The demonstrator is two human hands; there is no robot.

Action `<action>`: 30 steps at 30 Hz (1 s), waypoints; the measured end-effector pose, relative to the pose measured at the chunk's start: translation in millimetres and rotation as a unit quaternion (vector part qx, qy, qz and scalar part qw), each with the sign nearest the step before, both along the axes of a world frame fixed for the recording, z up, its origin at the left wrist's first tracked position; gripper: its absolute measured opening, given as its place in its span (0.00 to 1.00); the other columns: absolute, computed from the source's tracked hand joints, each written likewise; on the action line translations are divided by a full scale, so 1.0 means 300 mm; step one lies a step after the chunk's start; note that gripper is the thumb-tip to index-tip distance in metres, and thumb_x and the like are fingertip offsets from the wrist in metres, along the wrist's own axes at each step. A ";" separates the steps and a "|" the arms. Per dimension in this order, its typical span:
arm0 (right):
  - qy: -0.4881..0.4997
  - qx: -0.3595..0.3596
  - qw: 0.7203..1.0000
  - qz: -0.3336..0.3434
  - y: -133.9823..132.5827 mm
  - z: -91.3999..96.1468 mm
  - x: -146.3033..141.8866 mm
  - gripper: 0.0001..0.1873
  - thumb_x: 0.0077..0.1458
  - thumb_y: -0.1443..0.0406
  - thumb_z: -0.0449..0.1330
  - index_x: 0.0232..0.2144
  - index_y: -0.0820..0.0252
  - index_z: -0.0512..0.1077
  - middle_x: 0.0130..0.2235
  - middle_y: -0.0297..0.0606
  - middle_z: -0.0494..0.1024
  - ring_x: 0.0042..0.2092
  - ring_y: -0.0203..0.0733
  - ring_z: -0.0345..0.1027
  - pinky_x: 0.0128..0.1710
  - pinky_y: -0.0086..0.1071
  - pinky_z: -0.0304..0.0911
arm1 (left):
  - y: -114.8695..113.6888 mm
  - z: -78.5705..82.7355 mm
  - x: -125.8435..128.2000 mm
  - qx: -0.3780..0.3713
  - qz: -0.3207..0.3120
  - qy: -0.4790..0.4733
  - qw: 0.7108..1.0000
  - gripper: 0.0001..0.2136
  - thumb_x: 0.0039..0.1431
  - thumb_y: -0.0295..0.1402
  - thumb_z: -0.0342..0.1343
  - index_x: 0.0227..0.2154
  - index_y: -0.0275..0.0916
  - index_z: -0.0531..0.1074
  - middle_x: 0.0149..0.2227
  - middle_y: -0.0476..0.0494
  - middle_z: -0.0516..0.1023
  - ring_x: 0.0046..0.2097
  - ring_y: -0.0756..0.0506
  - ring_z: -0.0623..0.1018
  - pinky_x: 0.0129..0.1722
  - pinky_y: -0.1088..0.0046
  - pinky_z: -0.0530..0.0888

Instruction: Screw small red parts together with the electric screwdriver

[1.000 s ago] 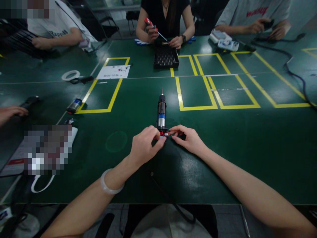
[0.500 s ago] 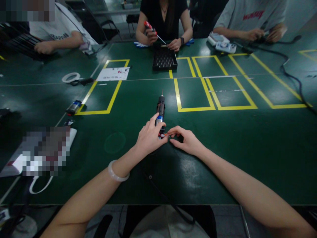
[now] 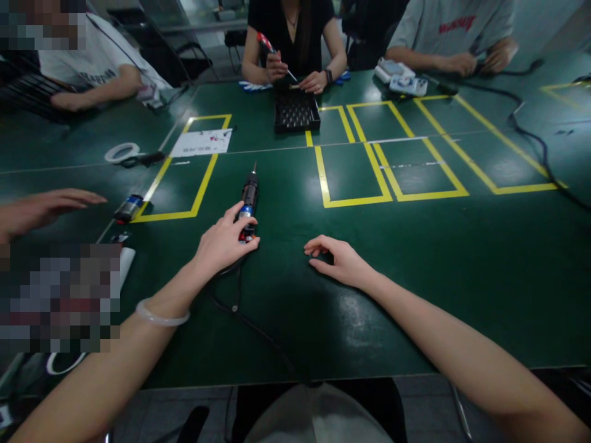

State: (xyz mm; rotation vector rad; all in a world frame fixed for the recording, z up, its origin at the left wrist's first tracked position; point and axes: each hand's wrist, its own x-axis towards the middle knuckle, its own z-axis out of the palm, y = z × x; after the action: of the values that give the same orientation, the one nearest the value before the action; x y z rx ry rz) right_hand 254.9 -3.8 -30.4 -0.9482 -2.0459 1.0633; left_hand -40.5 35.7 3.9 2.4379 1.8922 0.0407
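An electric screwdriver (image 3: pixel 250 192) lies on the green table with its thin bit pointing away from me. Its insides look exposed, with a silver-and-blue motor part and red pieces at the near end. My left hand (image 3: pixel 226 240) is closed around that near end, thumb on one side and fingers on the other, hiding part of it. A black cord (image 3: pixel 258 332) runs from under this hand toward the table's front edge. My right hand (image 3: pixel 333 258) rests on the table to the right, apart from the screwdriver. Its fingers are loosely bent, the thumb stands apart, and nothing shows between them.
Yellow tape outlines (image 3: pixel 355 203) mark the tabletop. At left are a blue-and-silver cylindrical part (image 3: pixel 129 209), a tape roll (image 3: pixel 121 152), a white sheet (image 3: pixel 202 143) and another person's hand (image 3: pixel 50 206). Across sits a person holding a red screwdriver (image 3: pixel 265 43) over a black tray (image 3: pixel 297 114).
My left hand has moved the electric screwdriver to the left, away from my right hand, which no longer touches its near end. Another person's hand has come in at the left.
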 end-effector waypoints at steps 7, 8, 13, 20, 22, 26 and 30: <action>-0.012 0.008 1.000 0.005 0.002 0.004 0.001 0.13 0.57 0.69 0.60 0.45 0.60 0.71 0.42 0.40 0.79 0.41 0.40 0.72 0.45 0.36 0.68 | 0.127 0.005 -0.285 -0.015 0.041 0.037 0.998 0.25 0.59 0.50 0.52 0.57 0.45 0.69 0.70 0.41 0.49 0.60 0.31 0.67 0.55 0.54 0.67; -0.013 0.008 1.000 0.005 0.001 0.006 0.002 0.12 0.57 0.69 0.60 0.45 0.60 0.71 0.42 0.39 0.79 0.41 0.40 0.72 0.45 0.36 0.68 | 0.140 0.007 -0.317 -0.014 0.043 0.044 0.998 0.26 0.60 0.49 0.52 0.58 0.43 0.68 0.70 0.39 0.50 0.60 0.31 0.67 0.56 0.53 0.65; -0.022 0.011 1.000 0.007 -0.002 0.017 0.004 0.11 0.57 0.70 0.59 0.43 0.59 0.71 0.41 0.39 0.79 0.41 0.40 0.72 0.45 0.37 0.68 | 0.160 0.023 -0.402 0.018 0.079 0.098 0.992 0.28 0.60 0.51 0.53 0.57 0.38 0.68 0.65 0.35 0.59 0.57 0.33 0.66 0.55 0.57 0.64; -0.022 0.020 1.000 0.005 0.001 0.011 0.001 0.09 0.57 0.70 0.58 0.42 0.59 0.72 0.40 0.39 0.79 0.41 0.40 0.72 0.45 0.37 0.67 | 0.091 0.053 -0.310 0.051 0.165 0.155 0.973 0.22 0.62 0.50 0.48 0.46 0.35 0.68 0.49 0.37 0.70 0.43 0.40 0.72 0.37 0.70 0.67; -0.022 0.024 0.999 0.004 0.002 0.007 0.000 0.09 0.58 0.70 0.58 0.41 0.59 0.72 0.40 0.39 0.79 0.41 0.40 0.72 0.45 0.36 0.67 | 0.072 0.056 -0.276 0.049 0.174 0.168 0.969 0.22 0.63 0.50 0.46 0.45 0.34 0.67 0.48 0.35 0.70 0.42 0.39 0.72 0.35 0.69 0.67; -0.026 0.030 0.999 0.008 0.002 0.004 -0.001 0.08 0.58 0.70 0.58 0.41 0.59 0.72 0.40 0.38 0.78 0.41 0.40 0.72 0.45 0.36 0.67 | 0.060 0.055 -0.245 0.060 0.166 0.169 0.970 0.24 0.64 0.48 0.43 0.48 0.30 0.65 0.49 0.29 0.69 0.44 0.33 0.74 0.33 0.64 0.68; -0.036 0.034 0.999 0.005 0.001 0.006 -0.001 0.07 0.58 0.70 0.58 0.40 0.58 0.72 0.39 0.38 0.78 0.41 0.40 0.72 0.44 0.36 0.67 | 0.080 0.058 -0.260 0.041 0.196 0.138 0.970 0.24 0.60 0.48 0.48 0.46 0.30 0.67 0.47 0.30 0.70 0.42 0.33 0.74 0.36 0.63 0.68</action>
State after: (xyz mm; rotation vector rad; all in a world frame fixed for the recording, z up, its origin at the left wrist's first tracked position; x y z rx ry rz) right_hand 254.5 -3.3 -28.6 -0.9550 -2.1335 0.9702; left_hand -118.5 59.7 21.2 2.1674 2.5143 -0.2200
